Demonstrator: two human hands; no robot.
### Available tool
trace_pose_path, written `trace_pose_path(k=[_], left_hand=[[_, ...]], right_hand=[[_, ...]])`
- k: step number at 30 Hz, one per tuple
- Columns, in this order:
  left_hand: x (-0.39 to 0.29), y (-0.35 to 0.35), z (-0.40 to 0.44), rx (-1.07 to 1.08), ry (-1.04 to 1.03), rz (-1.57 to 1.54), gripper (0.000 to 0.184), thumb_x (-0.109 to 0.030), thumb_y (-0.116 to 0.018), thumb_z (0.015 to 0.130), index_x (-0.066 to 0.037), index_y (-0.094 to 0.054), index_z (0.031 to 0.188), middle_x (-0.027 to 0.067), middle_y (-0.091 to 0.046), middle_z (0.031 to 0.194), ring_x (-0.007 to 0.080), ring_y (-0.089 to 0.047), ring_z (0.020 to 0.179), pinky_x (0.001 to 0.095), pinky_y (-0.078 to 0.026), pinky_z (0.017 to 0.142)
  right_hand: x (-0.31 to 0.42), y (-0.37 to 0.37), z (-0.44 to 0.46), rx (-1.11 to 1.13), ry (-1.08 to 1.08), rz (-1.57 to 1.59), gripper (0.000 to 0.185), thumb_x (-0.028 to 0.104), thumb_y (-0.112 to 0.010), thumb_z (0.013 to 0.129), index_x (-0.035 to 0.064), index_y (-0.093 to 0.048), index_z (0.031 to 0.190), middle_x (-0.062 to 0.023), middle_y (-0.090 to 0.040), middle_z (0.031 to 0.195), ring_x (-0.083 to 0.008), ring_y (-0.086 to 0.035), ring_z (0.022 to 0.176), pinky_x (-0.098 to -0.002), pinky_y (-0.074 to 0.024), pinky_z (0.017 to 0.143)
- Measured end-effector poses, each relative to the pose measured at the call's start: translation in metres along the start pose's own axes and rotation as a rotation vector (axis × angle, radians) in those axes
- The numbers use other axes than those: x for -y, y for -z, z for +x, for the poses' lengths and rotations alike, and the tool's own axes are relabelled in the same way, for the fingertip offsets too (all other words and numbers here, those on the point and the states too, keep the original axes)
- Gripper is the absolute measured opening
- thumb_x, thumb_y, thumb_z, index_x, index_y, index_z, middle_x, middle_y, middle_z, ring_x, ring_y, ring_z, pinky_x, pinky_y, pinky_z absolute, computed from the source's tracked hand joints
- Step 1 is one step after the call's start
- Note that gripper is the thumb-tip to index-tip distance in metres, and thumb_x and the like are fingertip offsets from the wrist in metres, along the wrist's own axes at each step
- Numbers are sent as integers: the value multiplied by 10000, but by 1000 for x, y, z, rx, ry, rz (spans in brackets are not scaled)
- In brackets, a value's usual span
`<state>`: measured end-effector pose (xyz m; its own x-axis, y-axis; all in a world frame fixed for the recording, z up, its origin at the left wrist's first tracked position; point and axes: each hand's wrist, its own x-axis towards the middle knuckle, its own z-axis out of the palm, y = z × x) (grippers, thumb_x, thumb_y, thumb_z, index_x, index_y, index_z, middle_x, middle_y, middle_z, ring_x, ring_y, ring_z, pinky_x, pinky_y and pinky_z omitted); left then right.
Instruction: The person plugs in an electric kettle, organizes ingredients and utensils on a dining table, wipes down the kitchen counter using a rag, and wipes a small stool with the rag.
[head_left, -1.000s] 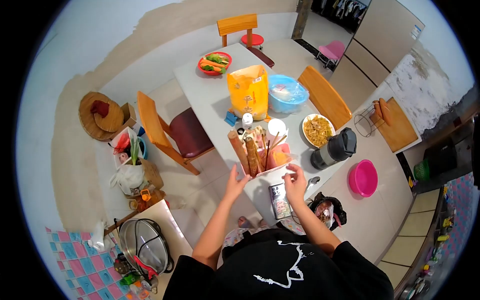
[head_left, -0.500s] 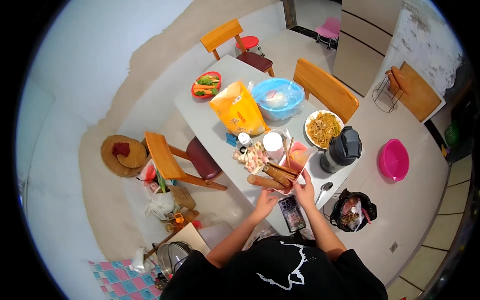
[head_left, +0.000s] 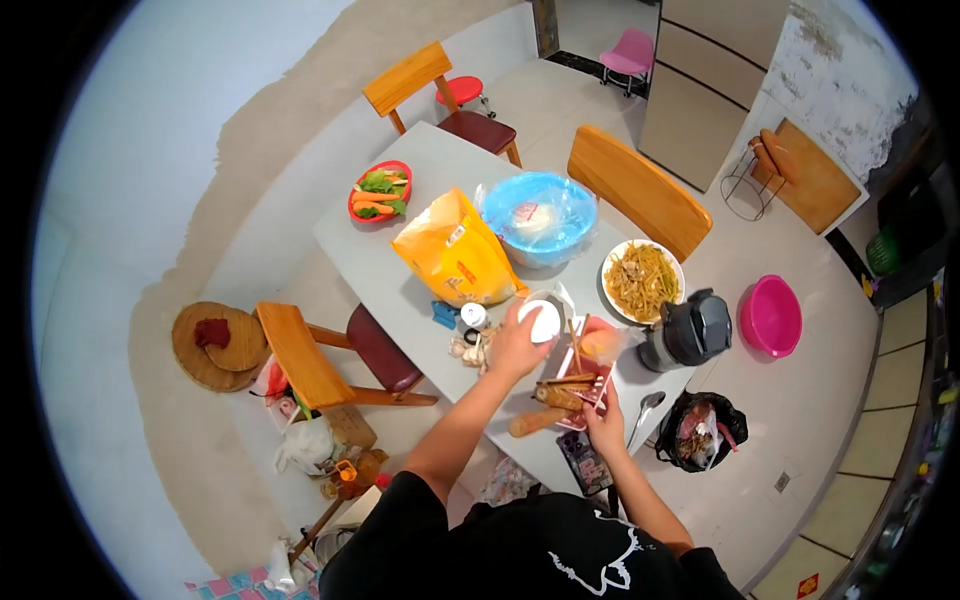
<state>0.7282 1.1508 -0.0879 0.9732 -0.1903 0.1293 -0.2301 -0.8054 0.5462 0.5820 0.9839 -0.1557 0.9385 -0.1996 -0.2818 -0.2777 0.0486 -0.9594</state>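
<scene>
My left hand [head_left: 514,346] is wrapped round a white cylindrical container [head_left: 541,322] near the middle of the table. My right hand [head_left: 605,422] grips the near edge of a pink basket [head_left: 602,366]. Brown rolls [head_left: 558,397], thin sticks and an orange-yellow item in plastic lie in the basket; one thick roll [head_left: 537,421] sticks out toward the left. Garlic bulbs [head_left: 468,350] and a small white-capped bottle [head_left: 474,315] are left of my left hand. A phone [head_left: 584,462] lies just below the basket.
On the grey table [head_left: 441,153] stand a yellow bag [head_left: 457,250], a blue basin [head_left: 541,215], a red bowl of vegetables [head_left: 380,192], a noodle plate [head_left: 642,281], a dark flask [head_left: 686,332] and a spoon [head_left: 645,417]. Chairs surround it; a black-lined bin [head_left: 698,432] is at right.
My left hand has left the basket and moved up onto the white container. My right hand stays at the basket, which has turned and shifted slightly. The view has shifted too.
</scene>
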Motion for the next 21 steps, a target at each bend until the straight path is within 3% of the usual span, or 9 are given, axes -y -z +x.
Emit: trace_pose_path(k=[2,5,7,11,13,15,17,19,21], left_hand=[[7,-9,5,-41,-21,13,448,-265,-684,647,-107,-548,1044,128,-439,1190,331,-543,952,407,-473,757],[14,-7,20,-16,41,-71,431,-271,-681,648,-108,-545,1022,134,-442,1176,337,-549,929,407,-477,732],[25,-9,30,-58,25,-93,425,-262,-685,645,-102,-542,1012,134,-452,1148,339,-553,906,408,-478,711],[39,-8,41,-109,19,-207,463,-245,-706,639,-93,-529,1039,151,-448,1121,343,-542,909,403,-474,718],[42,-1,39,-18,-26,-247,480,-257,-709,650,-94,-522,1060,163,-424,1160,351,-534,927,404,-471,729],[50,1,34,48,-43,-364,556,-244,-696,673,-82,-469,1154,212,-329,1276,387,-495,1009,414,-436,814],[64,10,23,-52,-236,-368,554,-193,-664,706,-78,-440,1199,218,-273,1317,392,-471,1058,406,-415,856],[73,28,8,-42,-247,-412,534,-133,-631,727,-76,-430,1218,183,-236,1353,351,-490,1068,376,-430,845],[91,26,-11,108,-72,-573,500,-98,-620,734,-65,-448,1202,140,-295,1337,281,-559,972,345,-461,785]], right_hand=[[-2,2,2,-5,-17,-9,663,14,-535,799,74,-199,1367,-167,-489,1163,-218,-534,999,-294,-477,768],[14,-7,7,-32,-82,62,637,-44,-490,802,89,-222,1365,-124,-523,1094,-151,-560,855,-239,-491,656],[17,-13,19,-32,-88,101,633,-37,-485,802,113,-233,1363,-109,-534,1069,-151,-567,842,-256,-508,623],[38,-32,40,-53,-226,135,621,-11,-486,806,137,-244,1359,-98,-543,1052,-159,-573,833,-290,-528,590],[44,-45,50,-77,-232,145,628,91,-502,832,204,-197,1370,-95,-538,1093,-210,-590,857,-350,-540,605],[45,-52,55,-75,-260,128,610,119,-504,842,191,-200,1366,-99,-533,1110,-210,-582,896,-354,-533,622],[37,-60,59,-118,-180,133,570,151,-510,850,164,-239,1351,-86,-532,1116,-197,-585,872,-337,-523,621],[39,-68,53,-135,-182,158,511,174,-522,852,141,-314,1318,-77,-534,1109,-176,-577,863,-322,-505,638],[29,-68,42,-293,-222,164,454,183,-526,850,127,-384,1278,-64,-550,1050,-157,-563,839,-319,-485,650]])
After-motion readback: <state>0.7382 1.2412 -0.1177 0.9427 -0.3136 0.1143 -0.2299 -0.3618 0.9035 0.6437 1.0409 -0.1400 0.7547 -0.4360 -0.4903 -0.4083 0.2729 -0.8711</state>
